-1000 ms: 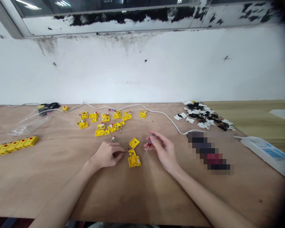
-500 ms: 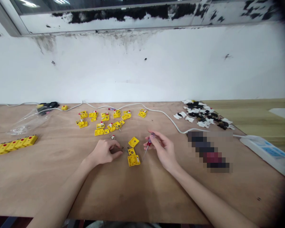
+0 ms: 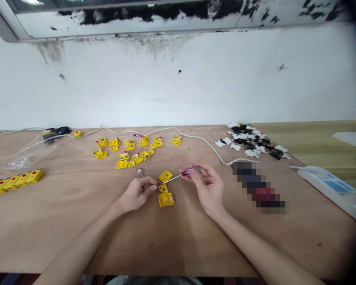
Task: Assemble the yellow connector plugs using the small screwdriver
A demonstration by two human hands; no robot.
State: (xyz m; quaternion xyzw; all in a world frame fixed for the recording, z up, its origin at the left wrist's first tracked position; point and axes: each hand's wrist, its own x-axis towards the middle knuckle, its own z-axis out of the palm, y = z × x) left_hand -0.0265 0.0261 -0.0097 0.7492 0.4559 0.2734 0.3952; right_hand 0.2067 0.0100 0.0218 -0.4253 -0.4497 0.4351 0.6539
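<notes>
My right hand is closed around a screwdriver with a clear red-and-purple handle, its thin shaft pointing left. Near the screwdriver's tip, my left hand pinches a small dark piece, too small to name. Between the hands lie a yellow housing cover, a small yellow plate with a round hole and an open yellow housing half. Just beyond my left hand sits a small white-and-metal part.
Several opened yellow housings lie farther back. A row of yellow boxes with red buttons is at left, near a clear plastic bag. Black and white pieces, a white cable and a power strip are at right.
The screwdriver has swung from pointing down to nearly level, its tip now by my left fingers. My left hand has moved right and its fingers have closed into a pinch.
</notes>
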